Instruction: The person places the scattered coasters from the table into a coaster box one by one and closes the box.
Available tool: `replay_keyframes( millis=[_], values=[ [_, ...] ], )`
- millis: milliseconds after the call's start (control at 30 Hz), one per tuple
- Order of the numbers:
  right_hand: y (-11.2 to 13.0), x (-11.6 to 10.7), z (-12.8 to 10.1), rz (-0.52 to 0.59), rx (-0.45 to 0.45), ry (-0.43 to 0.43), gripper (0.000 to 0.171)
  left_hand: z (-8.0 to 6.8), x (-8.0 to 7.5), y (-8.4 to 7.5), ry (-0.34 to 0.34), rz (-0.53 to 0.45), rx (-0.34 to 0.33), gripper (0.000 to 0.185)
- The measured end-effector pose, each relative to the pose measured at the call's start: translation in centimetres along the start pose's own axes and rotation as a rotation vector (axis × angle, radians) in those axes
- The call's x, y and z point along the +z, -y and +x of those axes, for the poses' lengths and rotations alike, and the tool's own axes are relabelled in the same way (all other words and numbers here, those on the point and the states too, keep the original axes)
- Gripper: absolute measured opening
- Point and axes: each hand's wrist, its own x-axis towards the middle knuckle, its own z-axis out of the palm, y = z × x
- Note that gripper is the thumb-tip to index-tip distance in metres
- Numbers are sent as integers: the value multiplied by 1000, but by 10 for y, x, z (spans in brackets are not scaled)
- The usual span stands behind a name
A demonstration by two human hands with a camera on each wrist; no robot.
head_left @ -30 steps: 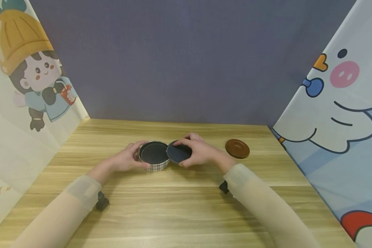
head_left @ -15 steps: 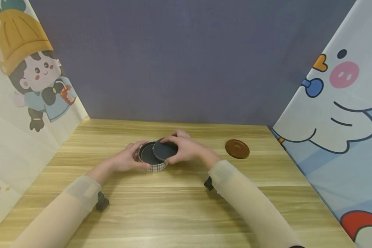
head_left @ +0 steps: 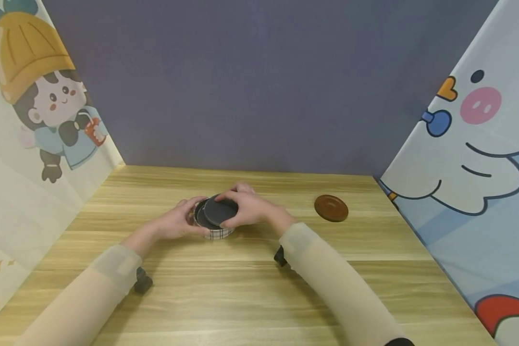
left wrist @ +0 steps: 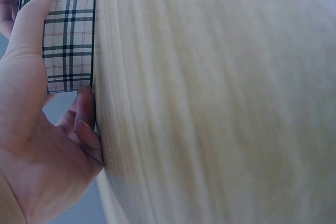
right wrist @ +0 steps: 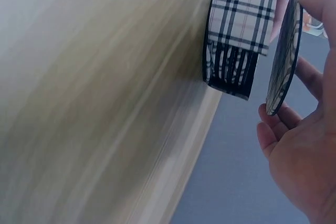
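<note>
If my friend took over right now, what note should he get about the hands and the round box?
Left hand grips the side of the plaid round box, which stands on the wooden table.
Right hand pinches the dark lid, tilted above the box opening.
Done: lid brought over the box.
Left: lower and seat it.
A brown disc lies apart, to the right.
</note>
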Motion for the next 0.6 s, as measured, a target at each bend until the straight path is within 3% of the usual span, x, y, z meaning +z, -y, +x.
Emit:
replay_keyframes(
  millis=[600],
  values=[
    [8, 14, 15, -18, -10, 12, 76, -2, -2, -6, 41, -69, 11, 108]
  ],
)
